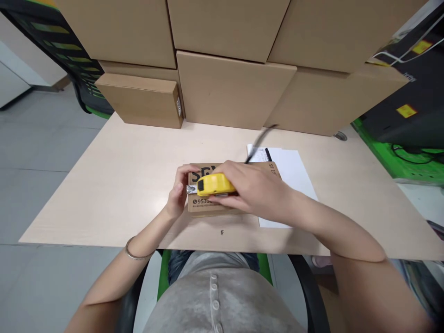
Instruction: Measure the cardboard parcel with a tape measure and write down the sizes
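A small flat cardboard box [203, 206] with black print lies on the pale wooden table [114, 185] in front of me. My right hand [255, 189] is closed around a yellow utility knife [213, 184], whose metal tip points left over the box's left end. My left hand [177, 192] curls against the left end of the box, fingers bent around its edge, close to the knife tip.
White paper sheets [294, 173] lie under and right of the box, with a black pen [260, 138] beyond them. Stacked cardboard cartons [229, 88] line the table's far side. A black and green chair [69, 55] stands far left; black equipment [412, 106] sits right.
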The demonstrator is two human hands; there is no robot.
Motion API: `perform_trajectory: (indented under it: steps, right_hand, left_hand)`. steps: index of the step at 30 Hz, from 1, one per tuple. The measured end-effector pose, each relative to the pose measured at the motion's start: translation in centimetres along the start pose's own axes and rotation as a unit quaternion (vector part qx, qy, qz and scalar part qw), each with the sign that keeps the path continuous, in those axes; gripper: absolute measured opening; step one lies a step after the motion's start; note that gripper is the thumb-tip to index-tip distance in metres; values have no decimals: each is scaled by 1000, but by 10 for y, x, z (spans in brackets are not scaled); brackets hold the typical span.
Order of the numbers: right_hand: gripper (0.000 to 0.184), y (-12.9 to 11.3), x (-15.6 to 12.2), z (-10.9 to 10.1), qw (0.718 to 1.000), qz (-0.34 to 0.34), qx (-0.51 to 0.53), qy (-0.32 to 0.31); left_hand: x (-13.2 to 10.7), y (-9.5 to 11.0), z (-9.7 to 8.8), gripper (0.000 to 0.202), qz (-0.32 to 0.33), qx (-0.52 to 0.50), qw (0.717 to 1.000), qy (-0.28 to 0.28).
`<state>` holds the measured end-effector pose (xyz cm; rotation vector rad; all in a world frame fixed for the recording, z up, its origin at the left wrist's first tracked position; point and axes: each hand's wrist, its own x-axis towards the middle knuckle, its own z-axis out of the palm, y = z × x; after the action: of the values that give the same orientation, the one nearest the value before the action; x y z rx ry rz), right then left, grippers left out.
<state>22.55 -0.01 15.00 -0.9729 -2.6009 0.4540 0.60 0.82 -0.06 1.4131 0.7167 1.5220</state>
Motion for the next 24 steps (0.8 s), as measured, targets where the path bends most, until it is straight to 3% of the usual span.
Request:
perform_trajectory:
  steps: [3, 5, 8, 11, 15, 17, 19, 22, 24]
  right_hand:
    - [25, -7, 1, 8, 998, -56, 17, 26]
    - [28, -3, -6, 5, 997, -46, 28, 57]
    - [35, 15, -23, -6, 990, 49, 32, 125]
    - [36, 41, -39, -18, 969, 138, 13, 206]
    - [35, 71, -55, -31, 923, 202, -22, 328]
    - [35, 79, -59, -36, 902, 205, -16, 380]
    - [37, 84, -58, -39, 903, 188, 52, 383]
    - [45, 85, -41, -35, 930, 166, 188, 269]
    - [48, 82, -20, -28, 951, 138, 194, 196]
  left_hand:
    - [-6, 6, -11, 51, 94, 105, 989, -51]
    - [-12, 17, -18, 55, 169, 208, 959, -94]
    - [-25, 37, -18, 72, 249, 351, 895, -122]
    - [-38, 51, -6, 70, 308, 424, 838, -154]
    - [-45, 55, 7, 63, 353, 431, 805, -202]
    - [-41, 52, 6, 64, 362, 403, 820, -186]
    - [-30, 44, 1, 64, 341, 356, 860, -129]
    - [2, 26, 0, 54, 206, 274, 939, -21]
    - [27, 11, 9, 53, 91, 199, 976, 4]
